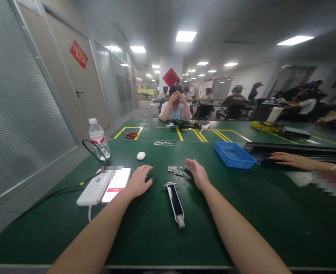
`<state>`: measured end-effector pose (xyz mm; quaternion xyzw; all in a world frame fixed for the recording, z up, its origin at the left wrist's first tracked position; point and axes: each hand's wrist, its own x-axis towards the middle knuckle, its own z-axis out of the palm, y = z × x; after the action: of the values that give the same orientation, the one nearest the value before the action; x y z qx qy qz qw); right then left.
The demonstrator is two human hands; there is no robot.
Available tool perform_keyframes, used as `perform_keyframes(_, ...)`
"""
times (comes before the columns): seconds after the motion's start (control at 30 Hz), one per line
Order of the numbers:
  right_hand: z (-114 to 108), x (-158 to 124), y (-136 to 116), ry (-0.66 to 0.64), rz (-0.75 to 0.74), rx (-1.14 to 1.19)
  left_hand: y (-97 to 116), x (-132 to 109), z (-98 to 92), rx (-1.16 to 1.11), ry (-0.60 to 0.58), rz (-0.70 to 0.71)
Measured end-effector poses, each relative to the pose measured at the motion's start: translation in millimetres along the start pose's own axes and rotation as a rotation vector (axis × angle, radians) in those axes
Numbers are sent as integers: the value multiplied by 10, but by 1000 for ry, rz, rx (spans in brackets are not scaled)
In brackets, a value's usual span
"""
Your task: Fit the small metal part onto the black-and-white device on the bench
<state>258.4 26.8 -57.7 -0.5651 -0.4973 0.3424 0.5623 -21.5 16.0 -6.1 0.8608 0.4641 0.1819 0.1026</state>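
My left hand (140,181) rests on the green table, fingers apart and holding nothing, close beside a lit phone (117,185). My right hand (197,174) stands on its edge with the fingers stretched out and nothing in it. Between the hands lie several small metal brackets (177,171) with little round parts. Nearer to me is a long white-framed device with a dark face (175,201), a thin metal pin across its far end and a pale tab at its near end.
Left are a white power bank (90,191), a water bottle (99,140), a black cable and a white earbud case (141,155). Red-handled scissors (131,135) and a caliper-like tool (164,143) lie farther off. Right, a blue tray (234,154) stands near another person's hand (295,160).
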Motion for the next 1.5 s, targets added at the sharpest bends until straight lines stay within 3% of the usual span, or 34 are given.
perform_keyframes(0.2, -24, -61, 28, 9, -18, -43, -99, 26, 115, 80, -113, -87)
perform_keyframes(0.43, 46, -166, -42, -114, -105, -218, -122, 35, -5, 103, -166, -75)
perform_keyframes(0.5, 38, -182, -60, -123, -106, -242, -179, 48, -74, 79, -93, -126)
perform_keyframes(0.6, 17, -192, -86, -115, -114, -282, -287, 64, -174, 39, 148, -221)
perform_keyframes(0.67, -2, -190, -99, -79, -128, -350, -338, 62, -210, 50, 202, -208)
perform_keyframes(0.8, -31, -189, -107, -14, -126, -528, -326, 37, -168, 114, 65, -112)
perform_keyframes(0.97, -12, -225, -125, -48, -154, -554, -237, 20, -47, 157, -70, -21)
perform_keyframes(1.5, -26, -218, -152, -133, -174, -601, -245, 61, -16, 162, -25, -33)
